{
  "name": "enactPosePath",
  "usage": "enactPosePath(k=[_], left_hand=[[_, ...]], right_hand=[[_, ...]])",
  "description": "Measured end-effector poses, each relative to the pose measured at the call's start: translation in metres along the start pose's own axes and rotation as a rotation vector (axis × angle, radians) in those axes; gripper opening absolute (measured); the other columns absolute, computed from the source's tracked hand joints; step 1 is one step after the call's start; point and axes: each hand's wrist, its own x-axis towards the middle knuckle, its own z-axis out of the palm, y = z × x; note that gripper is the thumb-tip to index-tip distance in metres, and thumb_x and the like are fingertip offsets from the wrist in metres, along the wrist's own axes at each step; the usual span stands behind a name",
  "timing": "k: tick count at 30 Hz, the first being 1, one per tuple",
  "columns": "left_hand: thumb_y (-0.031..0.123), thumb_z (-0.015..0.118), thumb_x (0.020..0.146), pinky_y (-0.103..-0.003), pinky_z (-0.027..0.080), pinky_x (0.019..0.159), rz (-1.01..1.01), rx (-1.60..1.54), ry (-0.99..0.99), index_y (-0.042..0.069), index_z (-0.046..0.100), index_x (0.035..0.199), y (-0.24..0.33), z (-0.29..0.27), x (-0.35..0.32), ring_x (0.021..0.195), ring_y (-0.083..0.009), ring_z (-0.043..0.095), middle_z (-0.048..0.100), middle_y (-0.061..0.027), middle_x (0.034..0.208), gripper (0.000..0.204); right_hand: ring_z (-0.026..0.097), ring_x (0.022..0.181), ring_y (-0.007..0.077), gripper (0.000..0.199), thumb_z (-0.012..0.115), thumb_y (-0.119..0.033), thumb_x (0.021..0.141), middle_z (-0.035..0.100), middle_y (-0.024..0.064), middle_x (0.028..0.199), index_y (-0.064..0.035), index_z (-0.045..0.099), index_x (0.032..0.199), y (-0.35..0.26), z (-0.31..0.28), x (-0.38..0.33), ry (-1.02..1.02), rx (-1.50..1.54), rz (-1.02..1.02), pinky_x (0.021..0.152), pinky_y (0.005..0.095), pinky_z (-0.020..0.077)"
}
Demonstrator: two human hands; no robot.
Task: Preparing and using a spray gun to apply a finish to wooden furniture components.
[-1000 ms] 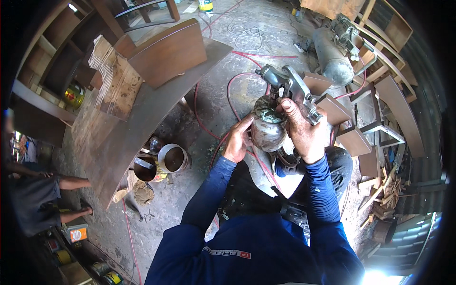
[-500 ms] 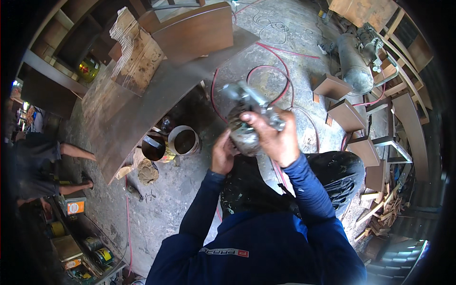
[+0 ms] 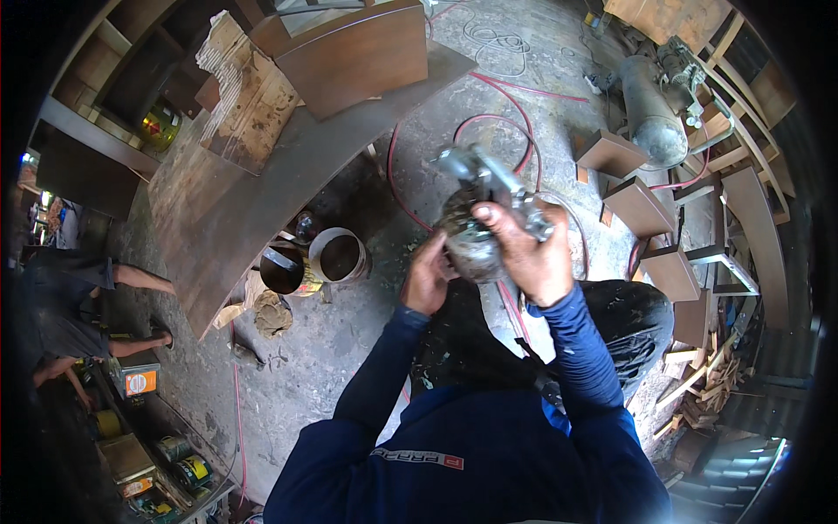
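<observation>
Grey metal makes up the spray gun [image 3: 482, 210] that the person holds up in front of the chest. The right hand [image 3: 532, 258] is wrapped tight around its upper part, so most of the body is hidden under the fingers. The left hand [image 3: 428, 279] grips the round, dirty cup [image 3: 471, 249] from the side, and the palm side cannot be seen. How the cup joins the gun is hard to make out, because the paint stains blur it.

The spray gun's long side runs from the right hand up and to the left, with the shiny tip pointing away from the person toward the red hose [image 3: 502, 96] on the floor. The cup hangs below the gun.

Left of the spray gun two open paint cans [image 3: 314, 260] stand on the concrete floor [image 3: 349, 349], well apart from the hands. Beyond them lies a long curved brown board [image 3: 288, 188]. Right of the spray gun, small brown wooden boxes [image 3: 642, 205] sit in a row, and past them a grey air tank [image 3: 650, 109] lies near the picture's edge. Far left of the spray gun another person [image 3: 78, 306] is cut off by the dark rim. The floor just under the gun has room, crossed only by hose loops.
</observation>
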Motion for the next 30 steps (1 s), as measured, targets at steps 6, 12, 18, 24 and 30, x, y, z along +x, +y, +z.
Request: enactPosePath(k=[6, 12, 18, 24, 30], left_hand=[[0.036, 0.058, 0.100, -0.032, 0.058, 0.079, -0.270, 0.053, -0.202, 0.008, 0.063, 0.127, -0.031, 0.039, 0.041, 0.103, -0.0152, 0.067, 0.068, -0.0031, 0.117, 0.039], [0.036, 0.053, 0.102, -0.038, 0.056, 0.089, -0.215, 0.041, -0.104, 0.008, 0.059, 0.134, -0.028, -0.017, 0.016, 0.112, -0.0171, 0.064, 0.066, -0.0056, 0.123, 0.043], [0.034, 0.043, 0.106, -0.043, 0.050, 0.102, -0.027, -0.046, 0.081, 0.006, 0.050, 0.141, 0.015, -0.031, -0.047, 0.125, -0.0221, 0.058, 0.059, -0.0085, 0.138, 0.045], [0.040, 0.046, 0.104, -0.041, 0.049, 0.101, -0.146, 0.065, -0.022, 0.010, 0.051, 0.140, -0.011, -0.016, 0.019, 0.123, -0.0202, 0.058, 0.060, -0.0056, 0.136, 0.047], [0.039, 0.057, 0.099, -0.036, 0.055, 0.088, -0.285, 0.074, -0.092, 0.010, 0.060, 0.132, -0.049, 0.037, 0.081, 0.109, -0.0165, 0.064, 0.065, -0.0038, 0.123, 0.044]], right_hand=[[0.054, 0.060, 0.0077, 0.034, 0.076, -0.032, 0.093, 0.065, -0.0003, 0.071, 0.0017, 0.072, 0.091, 0.014, -0.047, -0.015, 0.283, -0.037, 0.040, 0.056, 0.0268, 0.0451], [0.057, 0.062, 0.0100, 0.038, 0.080, -0.033, 0.087, 0.068, 0.0063, 0.069, 0.0034, 0.071, 0.087, 0.025, -0.019, -0.017, 0.139, -0.066, 0.067, 0.059, 0.0305, 0.0491], [0.052, 0.060, 0.0085, 0.037, 0.082, -0.030, 0.087, 0.061, 0.0061, 0.062, 0.0045, 0.069, 0.084, 0.014, 0.038, -0.018, -0.130, 0.073, -0.090, 0.055, 0.0310, 0.0461], [0.058, 0.059, 0.0115, 0.038, 0.080, -0.034, 0.087, 0.066, 0.0103, 0.065, 0.0024, 0.072, 0.086, 0.044, 0.002, 0.000, 0.074, 0.030, 0.085, 0.056, 0.0315, 0.0484], [0.059, 0.063, 0.0107, 0.038, 0.079, -0.031, 0.088, 0.069, 0.0084, 0.070, 0.0054, 0.070, 0.089, 0.038, -0.058, 0.016, 0.313, -0.191, 0.051, 0.060, 0.0307, 0.0492]])
